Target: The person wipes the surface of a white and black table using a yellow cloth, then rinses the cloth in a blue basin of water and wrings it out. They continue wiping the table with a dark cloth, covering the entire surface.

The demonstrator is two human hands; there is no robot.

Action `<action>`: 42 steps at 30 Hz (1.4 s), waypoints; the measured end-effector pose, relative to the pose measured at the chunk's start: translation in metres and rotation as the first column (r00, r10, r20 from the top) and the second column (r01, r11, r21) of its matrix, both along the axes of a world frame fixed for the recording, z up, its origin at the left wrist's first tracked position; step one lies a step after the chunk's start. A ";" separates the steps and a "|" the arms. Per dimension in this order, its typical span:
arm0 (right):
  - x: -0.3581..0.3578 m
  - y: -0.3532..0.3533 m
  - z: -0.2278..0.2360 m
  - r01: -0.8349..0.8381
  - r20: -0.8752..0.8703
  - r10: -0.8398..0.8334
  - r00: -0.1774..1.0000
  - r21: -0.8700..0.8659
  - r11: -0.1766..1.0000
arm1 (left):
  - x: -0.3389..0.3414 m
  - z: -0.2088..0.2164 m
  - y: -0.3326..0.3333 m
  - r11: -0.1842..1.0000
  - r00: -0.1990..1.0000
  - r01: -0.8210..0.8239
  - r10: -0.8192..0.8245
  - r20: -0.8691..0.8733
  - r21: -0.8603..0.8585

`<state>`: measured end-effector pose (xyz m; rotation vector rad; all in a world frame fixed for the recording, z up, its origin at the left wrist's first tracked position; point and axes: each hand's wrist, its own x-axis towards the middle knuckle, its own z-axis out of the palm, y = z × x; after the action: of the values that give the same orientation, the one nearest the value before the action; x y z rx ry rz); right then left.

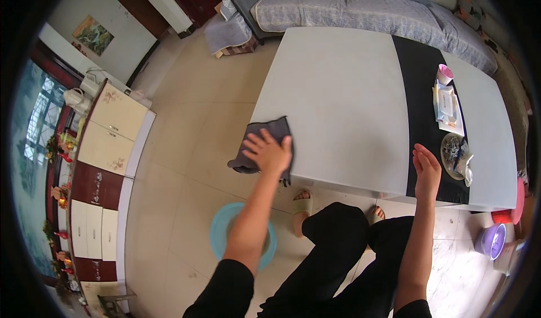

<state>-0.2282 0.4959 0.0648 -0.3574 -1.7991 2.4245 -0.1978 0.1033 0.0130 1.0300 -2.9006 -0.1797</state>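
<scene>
A dark grey cloth [253, 132] lies over the near left corner of the white table [332, 92], part of it hanging past the edge. My left hand [271, 152] rests flat on this cloth with its fingers spread. Above the near edge of the table, by the black runner [420, 109], is my right hand [427, 171]. It holds nothing; its fingers are stretched out close together and slightly bent. To its right, a round tray [448, 168] with small items and a crumpled white packet [464, 168] sits on the runner.
Farther along the runner are a tissue pack [446, 104] and a pink cup [444, 74]. A light blue basin [220, 233] stands on the floor under my left forearm. At right is a purple bucket [491, 242]. A cabinet [104, 188] lines the left; a covered sofa [338, 8] stands behind.
</scene>
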 end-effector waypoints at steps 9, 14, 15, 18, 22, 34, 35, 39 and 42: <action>-0.015 -0.029 -0.012 -0.065 0.003 0.065 0.998 0.121 0.990 | 0.011 0.011 0.133 0.665 0.642 0.747 -0.722 -0.258 -0.004; -0.011 -0.024 -0.010 -0.037 -0.003 0.039 0.999 0.172 0.984 | -0.011 0.000 -0.008 0.939 0.941 0.333 -0.337 -0.032 -0.086; -0.010 -0.022 -0.008 -0.025 0.012 0.024 1.000 0.176 0.984 | -0.021 0.003 -0.029 0.952 0.954 0.299 -0.299 0.004 -0.063; -0.010 -0.011 -0.005 0.023 0.019 -0.027 0.999 0.181 0.983 | -0.064 -0.002 -0.050 0.983 0.984 0.180 -0.180 0.014 -0.039; -0.008 0.000 -0.002 0.055 -0.006 -0.055 0.998 0.166 0.985 | -0.111 -0.005 0.009 0.950 0.959 0.283 -0.282 0.023 -0.131; -0.008 0.004 0.001 0.057 -0.050 -0.046 0.998 0.252 0.966 | -0.022 0.019 0.120 0.616 0.617 0.787 -0.786 -0.038 0.031; -0.007 0.006 0.003 0.065 -0.049 -0.055 0.997 0.244 0.968 | -0.025 0.013 0.085 0.720 0.723 0.691 -0.689 0.052 -0.067; -0.005 0.020 0.001 0.103 -0.042 -0.096 0.994 0.193 0.976 | -0.065 0.001 -0.018 0.958 0.959 0.282 -0.281 0.042 -0.045; -0.008 0.036 -0.002 0.135 -0.060 -0.126 0.990 0.176 0.975 | -0.120 0.007 0.024 0.971 0.963 0.239 -0.240 0.121 0.026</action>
<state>-0.2362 0.5317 0.0623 -0.3823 -1.8909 2.1461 -0.3181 0.1273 0.0199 0.7119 -3.1350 -0.1480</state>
